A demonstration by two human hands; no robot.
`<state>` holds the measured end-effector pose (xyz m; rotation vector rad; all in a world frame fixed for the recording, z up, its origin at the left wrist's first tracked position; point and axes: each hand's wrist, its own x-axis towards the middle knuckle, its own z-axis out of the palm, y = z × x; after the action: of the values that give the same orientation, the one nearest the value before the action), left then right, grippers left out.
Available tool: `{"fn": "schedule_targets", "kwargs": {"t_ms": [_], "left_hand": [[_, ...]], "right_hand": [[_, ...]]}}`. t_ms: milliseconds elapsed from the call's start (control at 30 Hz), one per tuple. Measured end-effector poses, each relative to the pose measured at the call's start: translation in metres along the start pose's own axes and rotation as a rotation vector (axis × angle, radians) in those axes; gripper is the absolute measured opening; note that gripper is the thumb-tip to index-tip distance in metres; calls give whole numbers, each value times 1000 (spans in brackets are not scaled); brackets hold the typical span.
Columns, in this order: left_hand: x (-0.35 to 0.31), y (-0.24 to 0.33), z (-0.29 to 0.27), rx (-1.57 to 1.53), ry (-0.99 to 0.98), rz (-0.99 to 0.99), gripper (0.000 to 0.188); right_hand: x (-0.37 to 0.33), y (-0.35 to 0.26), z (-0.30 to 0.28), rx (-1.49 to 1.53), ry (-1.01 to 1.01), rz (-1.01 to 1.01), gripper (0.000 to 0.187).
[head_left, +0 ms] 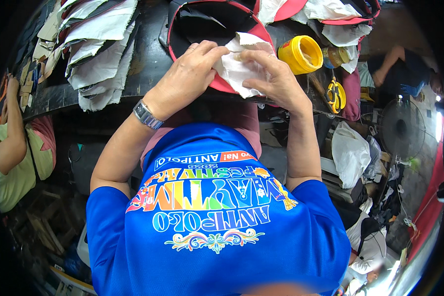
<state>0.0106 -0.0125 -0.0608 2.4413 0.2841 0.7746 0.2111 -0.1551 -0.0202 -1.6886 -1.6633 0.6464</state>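
Observation:
Both of my hands are on a white cloth piece (233, 71) with rough edges, at the near edge of the dark table. It lies over a black piece with a red rim (197, 27), curved and open in the middle. My left hand (195, 69), with a metal watch at its wrist, has its fingers bent together on the cloth's left edge. On the other side, my right hand (277, 81) grips the cloth between thumb and curled fingers. Just right of it stands an open yellow jar (301, 54).
Layered white and black pieces (101, 54) are piled at the left. A small jar (335, 56) and yellow-handled scissors (336, 96) lie right of the yellow jar. More red-edged pieces (340, 20) sit at the back. A co-worker (17, 158) is at the far left, a fan (402, 128) at right.

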Motion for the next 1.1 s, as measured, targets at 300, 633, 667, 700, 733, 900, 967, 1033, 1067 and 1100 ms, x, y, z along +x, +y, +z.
{"fn": "schedule_targets", "kwargs": {"t_ms": [300, 633, 667, 700, 733, 900, 967, 1033, 1067, 1100], "left_hand": [[4, -5, 0, 43, 9, -59, 26], [22, 10, 5, -74, 44, -132, 13], [23, 8, 3, -82, 36, -113, 12], [24, 5, -1, -90, 10, -100, 12], [24, 1, -6, -94, -19, -120, 11], [4, -16, -23, -208, -115, 8, 9], [-12, -21, -28, -212, -160, 47, 10], [-27, -22, -31, -224, -219, 109, 11], [-33, -21, -31, -218, -228, 165, 11], [-38, -20, -30, -171, -172, 141, 13]], "right_hand": [[2, 7, 7, -67, 62, -48, 51], [20, 2, 22, 63, 249, -23, 31], [21, 3, 28, 61, 261, -12, 33], [20, 6, 33, 17, 274, -10, 35], [20, 10, 37, -27, 280, -25, 37], [12, 28, 45, -113, 239, -143, 51], [10, 28, 44, -96, 191, -76, 56], [7, 26, 41, -83, 150, -44, 56], [6, 24, 40, -125, 131, 4, 56], [6, 23, 40, -97, 133, -9, 57]]}}
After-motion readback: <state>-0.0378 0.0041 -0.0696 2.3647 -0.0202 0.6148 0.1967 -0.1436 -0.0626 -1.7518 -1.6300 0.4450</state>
